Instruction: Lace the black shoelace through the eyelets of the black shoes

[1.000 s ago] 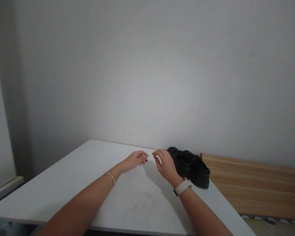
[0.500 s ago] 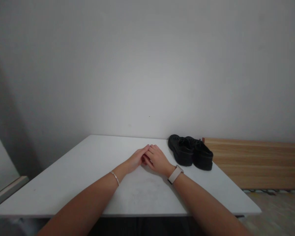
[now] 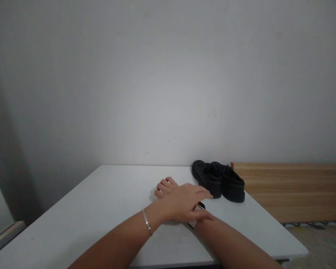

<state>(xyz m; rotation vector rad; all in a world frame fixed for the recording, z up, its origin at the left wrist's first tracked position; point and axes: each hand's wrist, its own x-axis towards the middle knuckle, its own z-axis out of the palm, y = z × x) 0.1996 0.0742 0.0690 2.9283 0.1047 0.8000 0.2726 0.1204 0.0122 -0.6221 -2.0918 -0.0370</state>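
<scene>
My left hand (image 3: 184, 201) lies across my right wrist, over a wristwatch (image 3: 201, 206) with a pale band. Its thumb and fingers are apart on either side of the watch, not closed round it. A thin silver bracelet (image 3: 147, 222) circles my left wrist. Beneath it, my right hand (image 3: 167, 186) rests low over the white table (image 3: 123, 194), its fingers loosely bent and a little apart, with nothing seen in them. Its palm and thumb are hidden. Part of the watch band is covered by the left hand.
A pair of black lace-up shoes (image 3: 232, 186) stands at the table's back right, near my hands. Behind is a plain grey wall (image 3: 168, 82). Beyond the table's right edge is a wood-grain panel (image 3: 291, 190).
My hands were together at the fingertips. Now my left hand has moved right over the right wrist and the watch, its fingers parted. The view has tipped slightly up.
</scene>
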